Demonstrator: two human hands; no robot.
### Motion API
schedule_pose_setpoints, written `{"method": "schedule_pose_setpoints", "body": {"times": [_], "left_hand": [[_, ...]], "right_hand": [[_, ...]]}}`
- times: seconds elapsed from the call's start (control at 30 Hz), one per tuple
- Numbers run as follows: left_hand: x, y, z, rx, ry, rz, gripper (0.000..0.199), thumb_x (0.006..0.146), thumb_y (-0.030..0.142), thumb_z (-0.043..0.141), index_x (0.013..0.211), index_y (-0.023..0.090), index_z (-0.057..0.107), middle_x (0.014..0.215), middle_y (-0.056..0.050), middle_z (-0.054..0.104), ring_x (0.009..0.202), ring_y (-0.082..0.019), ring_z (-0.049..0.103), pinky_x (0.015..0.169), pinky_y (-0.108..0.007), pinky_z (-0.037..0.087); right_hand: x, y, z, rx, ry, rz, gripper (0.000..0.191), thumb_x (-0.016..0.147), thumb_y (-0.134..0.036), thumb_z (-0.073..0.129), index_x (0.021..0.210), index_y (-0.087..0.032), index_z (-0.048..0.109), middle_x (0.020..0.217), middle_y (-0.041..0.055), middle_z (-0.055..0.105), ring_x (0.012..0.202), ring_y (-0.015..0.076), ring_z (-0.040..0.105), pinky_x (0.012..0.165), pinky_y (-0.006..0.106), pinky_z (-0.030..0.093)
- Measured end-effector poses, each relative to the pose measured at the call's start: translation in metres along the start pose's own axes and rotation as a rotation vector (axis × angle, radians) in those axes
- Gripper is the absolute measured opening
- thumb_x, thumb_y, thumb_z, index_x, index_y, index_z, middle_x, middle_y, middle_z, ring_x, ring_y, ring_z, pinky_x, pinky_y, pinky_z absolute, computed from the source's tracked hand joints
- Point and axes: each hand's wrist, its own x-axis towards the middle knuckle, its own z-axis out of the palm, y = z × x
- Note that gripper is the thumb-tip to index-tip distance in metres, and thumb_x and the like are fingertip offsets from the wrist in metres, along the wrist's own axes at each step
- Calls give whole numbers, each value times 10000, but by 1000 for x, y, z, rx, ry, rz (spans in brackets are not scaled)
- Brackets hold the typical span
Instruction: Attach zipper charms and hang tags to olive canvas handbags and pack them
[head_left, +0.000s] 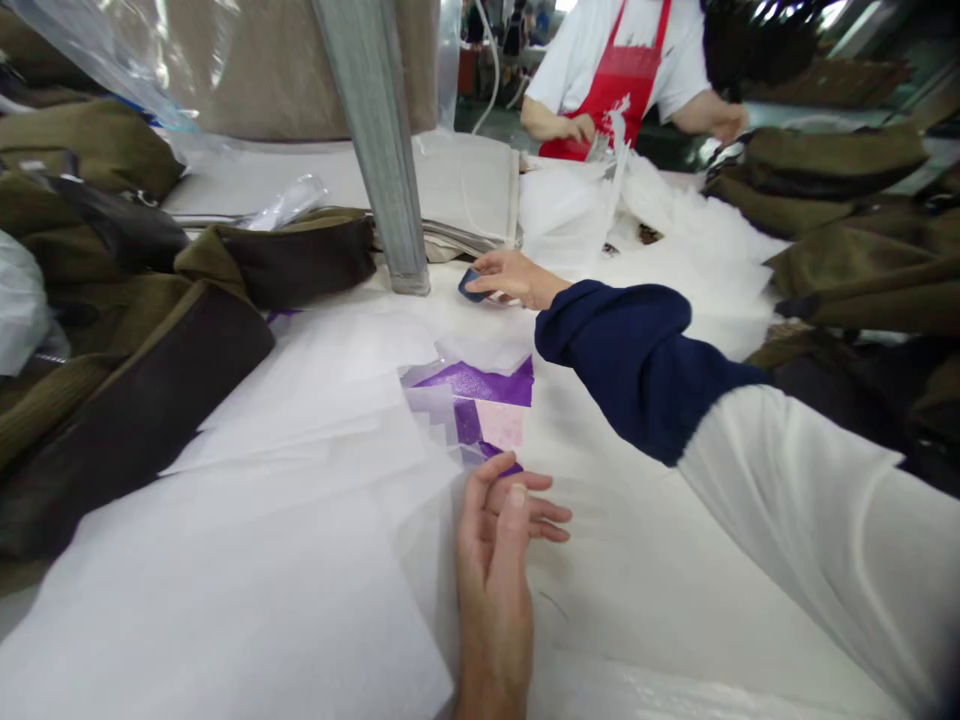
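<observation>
My right hand reaches out across the white table, its fingers closed round a small dark blue object whose kind I cannot make out. Nearer to me, my left hand rests palm inward with its fingers apart, holding nothing. It lies at the right edge of a spread of thin white paper sheets. Just beyond its fingertips are shiny purple pieces and a pale pink piece, partly covered by the paper.
A grey metal post stands on the table just left of my right hand. Olive bags with dark trim crowd the left, and more olive bags the right. Opposite, a person in a red apron stands behind crumpled white paper.
</observation>
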Motion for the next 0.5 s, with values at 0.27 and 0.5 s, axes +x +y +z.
{"method": "schedule_pose_setpoints", "body": {"times": [0.27,0.5], "left_hand": [[1,-3,-3,22,-7,-6,337,950,410,534,1213,199,533,1024,-90,677,769,-184,688,665,-301,563],[-1,-1,0,16,3,-9,343,935,413,561,1195,190,545,1020,-92,680,760,-178,687,661,-291,557]], "right_hand": [[-89,-4,38,217,-607,-56,457,694,-282,807,1110,-162,661,1008,44,689,756,103,593,624,193,475],[-49,-5,-10,-35,-346,-226,492,653,-255,799,1103,-127,646,1030,61,682,859,142,587,778,259,477]]}}
